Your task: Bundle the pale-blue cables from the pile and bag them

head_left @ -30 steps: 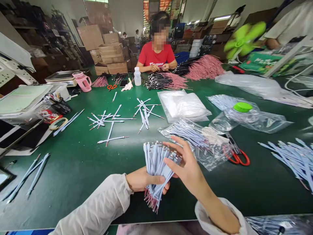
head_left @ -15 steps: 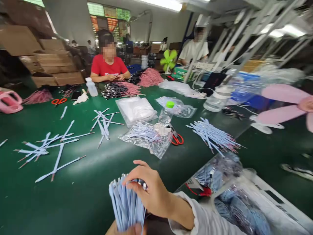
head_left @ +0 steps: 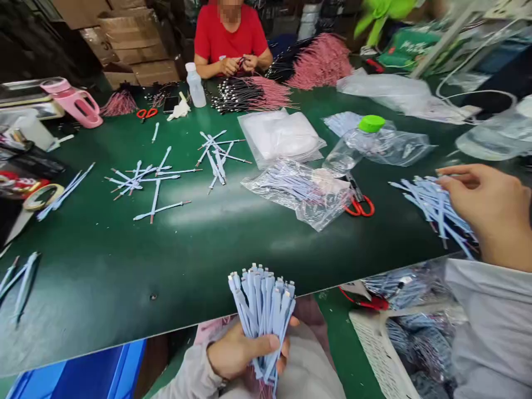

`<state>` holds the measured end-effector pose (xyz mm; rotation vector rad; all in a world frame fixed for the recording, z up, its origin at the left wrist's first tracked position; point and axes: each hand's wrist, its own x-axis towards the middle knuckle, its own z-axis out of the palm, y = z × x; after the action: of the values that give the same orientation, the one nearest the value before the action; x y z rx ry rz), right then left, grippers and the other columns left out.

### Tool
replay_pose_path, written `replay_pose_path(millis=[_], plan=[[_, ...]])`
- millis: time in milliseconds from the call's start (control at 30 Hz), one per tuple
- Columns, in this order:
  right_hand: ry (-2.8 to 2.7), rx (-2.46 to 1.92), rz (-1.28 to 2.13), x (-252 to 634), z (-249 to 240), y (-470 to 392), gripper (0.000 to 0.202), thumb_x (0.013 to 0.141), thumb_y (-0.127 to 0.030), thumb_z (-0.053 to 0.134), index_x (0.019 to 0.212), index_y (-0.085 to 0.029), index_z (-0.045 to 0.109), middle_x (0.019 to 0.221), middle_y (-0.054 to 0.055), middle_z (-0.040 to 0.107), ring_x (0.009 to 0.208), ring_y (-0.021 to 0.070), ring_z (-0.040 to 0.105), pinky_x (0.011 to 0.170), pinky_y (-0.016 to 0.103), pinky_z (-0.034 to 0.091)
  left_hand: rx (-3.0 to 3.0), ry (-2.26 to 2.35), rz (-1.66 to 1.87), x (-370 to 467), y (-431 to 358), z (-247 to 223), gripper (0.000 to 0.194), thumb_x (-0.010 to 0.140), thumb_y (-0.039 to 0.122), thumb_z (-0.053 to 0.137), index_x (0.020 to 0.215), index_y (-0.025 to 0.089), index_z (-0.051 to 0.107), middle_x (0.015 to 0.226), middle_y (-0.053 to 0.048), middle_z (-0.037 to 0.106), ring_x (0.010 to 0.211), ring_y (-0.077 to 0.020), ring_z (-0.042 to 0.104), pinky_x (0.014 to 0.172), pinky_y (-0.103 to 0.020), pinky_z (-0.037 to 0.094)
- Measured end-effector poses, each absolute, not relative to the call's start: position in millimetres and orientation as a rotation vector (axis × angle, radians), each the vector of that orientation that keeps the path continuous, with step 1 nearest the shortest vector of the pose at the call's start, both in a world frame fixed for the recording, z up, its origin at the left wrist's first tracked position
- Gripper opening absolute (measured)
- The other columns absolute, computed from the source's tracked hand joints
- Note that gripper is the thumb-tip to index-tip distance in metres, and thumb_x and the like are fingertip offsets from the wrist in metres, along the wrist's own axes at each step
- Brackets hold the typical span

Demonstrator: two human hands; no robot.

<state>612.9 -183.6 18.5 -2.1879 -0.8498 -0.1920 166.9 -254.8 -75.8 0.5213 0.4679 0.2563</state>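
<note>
A thick bundle of light-blue cable pieces (head_left: 262, 302) stands upright at the bottom centre, its connector tips up, with my left hand (head_left: 245, 352) wrapped round its lower part. At the right, my right hand (head_left: 486, 205) is over the upper end of a loose pile of similar blue pieces (head_left: 432, 208) on the green table (head_left: 199, 238). Thumb and forefinger come close together at the pile; whether they pinch a piece cannot be made out. Other blue pieces lie in scattered groups (head_left: 143, 177) on the left side of the table.
Mid-table are a clear bag of blue pieces (head_left: 291, 185), red-handled scissors (head_left: 361, 206), a green-capped bottle (head_left: 344, 152) and white plastic bags (head_left: 282, 136). A person in red (head_left: 233, 41) sits opposite, handling dark wires. A white basket (head_left: 374, 349) stands lower right.
The view has tilted down. My right hand has left the top of the bundle and moved right to the loose pile. My left hand still holds the bundle.
</note>
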Motion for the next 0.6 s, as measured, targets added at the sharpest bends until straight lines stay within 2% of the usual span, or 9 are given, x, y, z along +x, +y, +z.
replay_pose_path(millis=[33,67,133,200,300,467,600], plan=[[-0.871,-2.431,-0.187,625.4,7.6,-178.9,0.029,0.073,-0.021,0.064,0.101,-0.015,0.066,0.093,0.017,0.068,0.076,0.0189,0.063,0.06,0.036,0.037,0.498,0.459,0.262,167.4,-255.2,-78.5,0.052,0.071,0.039,0.07,0.116,0.016,0.056,0.08,-0.006,0.057,0.058,-0.0114,0.056,0.047,-0.019,0.041],[-0.927,-2.565,-0.192,632.8,-1.7,-174.5,0.039,0.068,-0.018,0.07,0.106,-0.015,0.065,0.097,0.019,0.067,0.087,0.0237,0.062,0.064,0.038,0.038,0.478,0.457,0.273,168.1,-255.3,-81.5,0.051,0.071,0.038,0.07,0.115,0.016,0.056,0.079,-0.005,0.057,0.058,-0.0114,0.056,0.046,-0.019,0.042],[-1.075,-2.66,-0.216,633.5,-14.4,-167.8,0.05,0.066,-0.018,0.074,0.115,-0.017,0.061,0.105,0.019,0.065,0.099,0.0275,0.058,0.068,0.04,0.039,0.441,0.459,0.296,169.4,-255.3,-86.6,0.051,0.071,0.036,0.071,0.115,0.015,0.057,0.077,-0.005,0.058,0.058,-0.0113,0.056,0.047,-0.019,0.042],[-1.204,-2.602,-0.223,620.6,-20.3,-163.5,0.048,0.07,-0.022,0.071,0.116,-0.021,0.059,0.107,0.015,0.064,0.1,0.0265,0.057,0.07,0.039,0.04,0.402,0.456,0.315,169.8,-255.4,-88.9,0.052,0.07,0.034,0.072,0.115,0.014,0.057,0.075,-0.005,0.058,0.057,-0.0111,0.056,0.05,-0.02,0.044],[-1.352,-2.477,-0.234,592.0,-20.9,-159.8,0.033,0.075,-0.022,0.067,0.107,-0.025,0.064,0.103,0.009,0.066,0.093,0.023,0.059,0.073,0.035,0.04,0.351,0.457,0.304,167.9,-255.2,-86.6,0.055,0.069,0.033,0.072,0.118,0.013,0.056,0.075,-0.006,0.061,0.06,-0.0136,0.059,0.054,-0.023,0.047],[-1.497,-2.207,-0.315,555.3,-9.6,-161.0,0.023,0.078,-0.015,0.061,0.099,-0.023,0.066,0.102,0.008,0.067,0.094,0.018,0.059,0.08,0.028,0.04,0.385,0.453,0.232,161.3,-255.2,-76.0,0.065,0.065,0.031,0.075,0.123,0.01,0.051,0.089,-0.014,0.065,0.078,-0.0212,0.064,0.072,-0.03,0.047],[-1.475,-2.122,-0.239,542.0,-2.3,-164.9,0.019,0.08,-0.017,0.056,0.095,-0.022,0.068,0.097,0.005,0.068,0.087,0.0159,0.06,0.08,0.026,0.041,0.473,0.517,0.16,158.0,-256.9,-71.7,0.054,0.065,0.032,0.076,0.11,0.008,0.06,0.082,-0.011,0.066,0.075,-0.0178,0.061,0.073,-0.026,0.043]])
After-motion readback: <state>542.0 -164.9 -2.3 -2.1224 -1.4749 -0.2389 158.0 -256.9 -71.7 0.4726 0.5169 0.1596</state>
